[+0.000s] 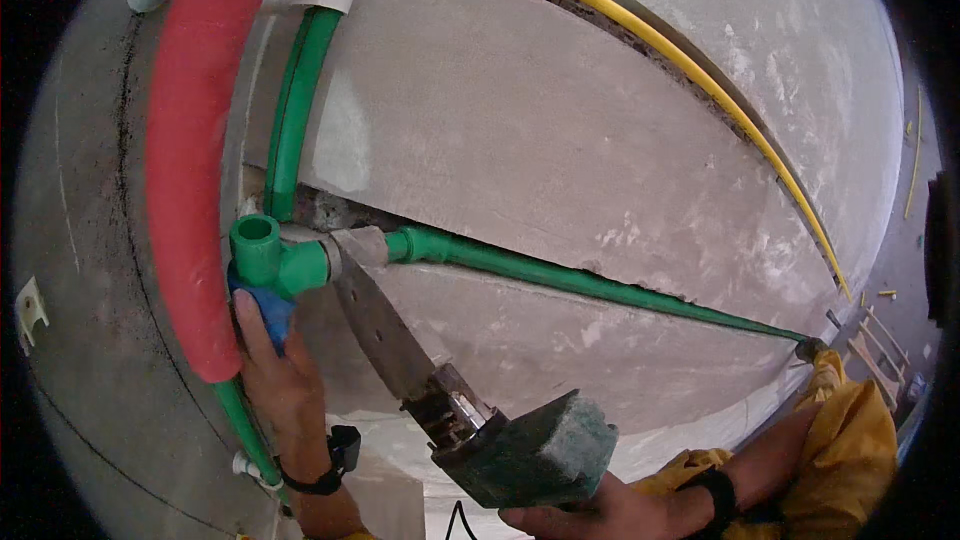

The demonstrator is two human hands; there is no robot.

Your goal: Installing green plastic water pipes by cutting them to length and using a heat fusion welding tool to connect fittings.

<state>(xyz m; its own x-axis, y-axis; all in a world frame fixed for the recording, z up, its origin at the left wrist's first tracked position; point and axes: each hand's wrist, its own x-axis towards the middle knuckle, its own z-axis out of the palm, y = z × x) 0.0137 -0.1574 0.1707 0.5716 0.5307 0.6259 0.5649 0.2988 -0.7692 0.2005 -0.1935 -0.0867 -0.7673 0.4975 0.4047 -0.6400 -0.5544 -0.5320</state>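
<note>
While left fingers [250, 315] touch the blue pad [268, 312], green tee [268, 255] sits above.

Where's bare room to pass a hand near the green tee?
Free: bare concrete between the yellow pipe and the horizontal green pipe. Crowded: at the green tee, with the left hand, red pipe and welding tool.
</note>
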